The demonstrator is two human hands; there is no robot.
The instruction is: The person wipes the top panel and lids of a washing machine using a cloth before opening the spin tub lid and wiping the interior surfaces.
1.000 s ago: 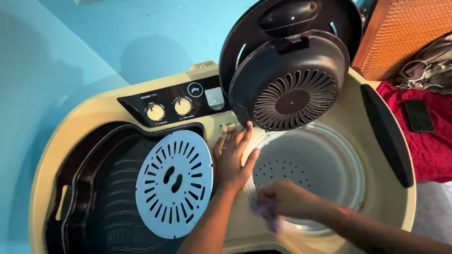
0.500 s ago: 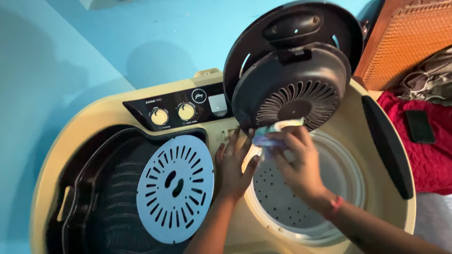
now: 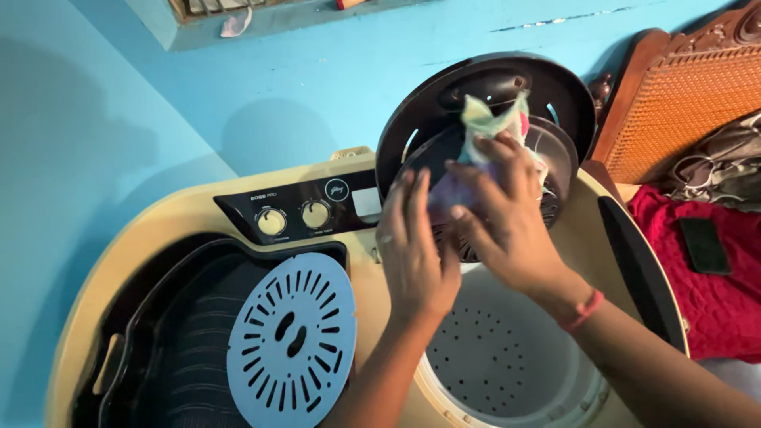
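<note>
My right hand [image 3: 507, 218] grips a small crumpled cloth [image 3: 493, 120] of pale green and pink and presses it against the raised dark round lid [image 3: 428, 119] of a cream twin-tub washing machine [image 3: 182, 202]. My left hand [image 3: 414, 246] is lifted beside it, fingers spread, palm toward the lid's vented inner cover, holding nothing. Below both hands lies the open white perforated spin tub [image 3: 507, 357].
A pale blue slotted disc [image 3: 289, 341] lies over the dark wash tub at the left. The control panel [image 3: 305, 210] carries two knobs. At the right stand a cane-backed wooden chair [image 3: 682, 95] and a red cloth [image 3: 713, 293] bearing a dark phone [image 3: 704, 246].
My right hand has risen with the cloth from the spin tub rim to the upper part of the raised lid. My left hand has left the machine top and lifted toward the lid.
</note>
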